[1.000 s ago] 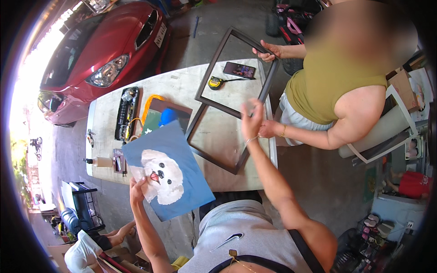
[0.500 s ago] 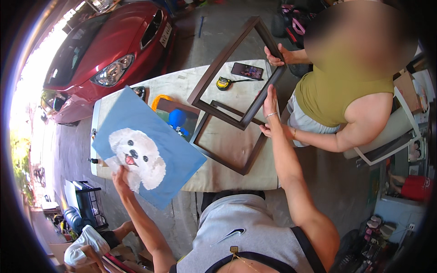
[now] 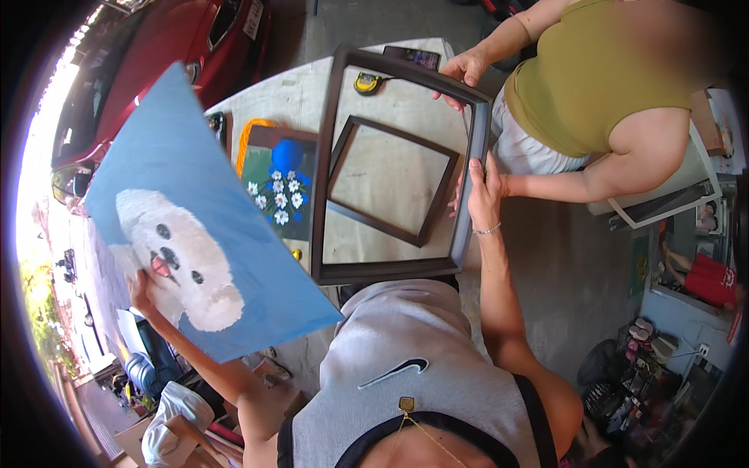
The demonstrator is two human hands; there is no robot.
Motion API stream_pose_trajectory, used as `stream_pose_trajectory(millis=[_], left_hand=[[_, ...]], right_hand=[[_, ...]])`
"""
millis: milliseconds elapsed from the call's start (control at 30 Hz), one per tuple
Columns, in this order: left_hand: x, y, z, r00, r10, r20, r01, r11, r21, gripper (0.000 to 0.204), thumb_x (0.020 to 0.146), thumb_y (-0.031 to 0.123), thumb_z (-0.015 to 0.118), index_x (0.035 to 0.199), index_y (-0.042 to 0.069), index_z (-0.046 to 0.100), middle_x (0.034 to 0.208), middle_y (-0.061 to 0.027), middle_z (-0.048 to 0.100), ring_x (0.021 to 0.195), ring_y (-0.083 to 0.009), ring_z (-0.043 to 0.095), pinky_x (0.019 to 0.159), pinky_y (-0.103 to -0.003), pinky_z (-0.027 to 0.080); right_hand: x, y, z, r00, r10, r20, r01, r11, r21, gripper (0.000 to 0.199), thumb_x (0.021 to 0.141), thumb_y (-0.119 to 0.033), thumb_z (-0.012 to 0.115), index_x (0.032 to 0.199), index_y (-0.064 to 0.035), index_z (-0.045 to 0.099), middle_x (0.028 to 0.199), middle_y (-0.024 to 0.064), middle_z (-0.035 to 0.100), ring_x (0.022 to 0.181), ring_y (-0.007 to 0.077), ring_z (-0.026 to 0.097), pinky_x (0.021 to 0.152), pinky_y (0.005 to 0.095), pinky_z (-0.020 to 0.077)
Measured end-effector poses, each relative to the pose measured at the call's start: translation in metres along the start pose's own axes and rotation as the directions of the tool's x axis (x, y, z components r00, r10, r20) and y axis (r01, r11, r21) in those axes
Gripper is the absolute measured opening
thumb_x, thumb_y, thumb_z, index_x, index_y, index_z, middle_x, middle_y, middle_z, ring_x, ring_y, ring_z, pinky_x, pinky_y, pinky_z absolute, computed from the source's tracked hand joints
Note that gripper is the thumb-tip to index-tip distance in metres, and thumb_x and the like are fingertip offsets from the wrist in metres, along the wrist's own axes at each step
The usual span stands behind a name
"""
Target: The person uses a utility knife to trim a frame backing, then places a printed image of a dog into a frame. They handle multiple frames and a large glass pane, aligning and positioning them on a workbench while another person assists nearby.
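From up here I see my left hand (image 3: 140, 292) closed on the lower left edge of a blue canvas painting of a white dog (image 3: 187, 226), gripping it from behind so that mostly the fingers at the edge show; the canvas is lifted off the table (image 3: 296, 93) and tilted, its painted face turned up toward me, out to my left. My right hand (image 3: 484, 191) is wrapped in a firm grip around the right-hand rail of a large dark picture frame (image 3: 324, 164), which is raised and tilted above the table, its lower rail just in front of my chest. A second person in an olive top stands at the far right side, and that person's hand (image 3: 460, 70) holds the same frame at its upper right corner. Through the frame's opening I can see a smaller dark frame (image 3: 390, 226) lying flat on the table. Just left of it, between the big frame and the canvas, lies a small painting of a blue vase with white flowers (image 3: 277, 175). Farther back on the table sit a yellow tape measure (image 3: 367, 82) and a dark phone (image 3: 413, 56). A red car (image 3: 164, 54) is parked beyond the table.
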State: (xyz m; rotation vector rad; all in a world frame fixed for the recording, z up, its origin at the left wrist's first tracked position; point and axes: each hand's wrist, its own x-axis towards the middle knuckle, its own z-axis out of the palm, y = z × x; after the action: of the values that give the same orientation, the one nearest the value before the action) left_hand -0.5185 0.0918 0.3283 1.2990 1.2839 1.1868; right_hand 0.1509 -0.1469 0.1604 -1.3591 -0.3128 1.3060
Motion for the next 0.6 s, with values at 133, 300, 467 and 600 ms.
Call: stream_pose_trajectory(millis=[133,300,467,600], left_hand=[[-0.011,-0.030,0.061,0.989,-0.106,0.106,0.096,0.991,0.090,0.038,0.087,0.018,0.060,0.117,-0.004,0.057,0.100,-0.0092,0.064,0.084,-0.0173,0.063,0.077,-0.028,0.050],[-0.044,-0.057,0.147,0.926,-0.251,0.282,0.223,0.967,0.127,0.040,0.079,0.014,0.065,0.114,-0.003,0.057,0.097,-0.0087,0.065,0.082,-0.0170,0.064,0.074,-0.028,0.050],[-0.067,-0.057,0.187,0.814,-0.331,0.477,0.396,0.917,-0.039,0.033,0.078,0.013,0.066,0.107,-0.002,0.062,0.092,-0.0082,0.068,0.079,-0.0168,0.065,0.071,-0.028,0.051],[-0.070,-0.057,0.187,0.853,-0.324,0.409,0.319,0.944,0.084,0.034,0.079,0.014,0.065,0.109,-0.003,0.061,0.096,-0.0091,0.068,0.082,-0.0177,0.065,0.072,-0.029,0.051]], right_hand=[[-0.029,0.012,0.021,0.971,-0.199,-0.134,0.156,0.948,-0.277,0.039,0.100,-0.028,0.043,0.136,-0.0181,0.034,0.071,0.0058,0.052,0.048,0.0160,0.054,0.038,0.0329,0.0504],[-0.028,0.011,0.023,0.987,-0.143,-0.067,0.101,0.899,-0.427,0.038,0.100,-0.026,0.041,0.137,-0.0180,0.033,0.068,0.0053,0.052,0.048,0.0168,0.055,0.039,0.0328,0.0508],[-0.028,0.018,0.021,0.987,-0.148,-0.063,0.103,0.883,-0.459,0.037,0.100,-0.027,0.041,0.135,-0.0176,0.034,0.069,0.0067,0.053,0.050,0.0183,0.059,0.040,0.0328,0.0512],[-0.020,0.020,0.020,0.991,-0.127,-0.033,0.095,0.864,-0.495,0.046,0.099,-0.032,0.042,0.141,-0.0164,0.030,0.071,0.0063,0.057,0.053,0.0176,0.060,0.046,0.0336,0.0522]])
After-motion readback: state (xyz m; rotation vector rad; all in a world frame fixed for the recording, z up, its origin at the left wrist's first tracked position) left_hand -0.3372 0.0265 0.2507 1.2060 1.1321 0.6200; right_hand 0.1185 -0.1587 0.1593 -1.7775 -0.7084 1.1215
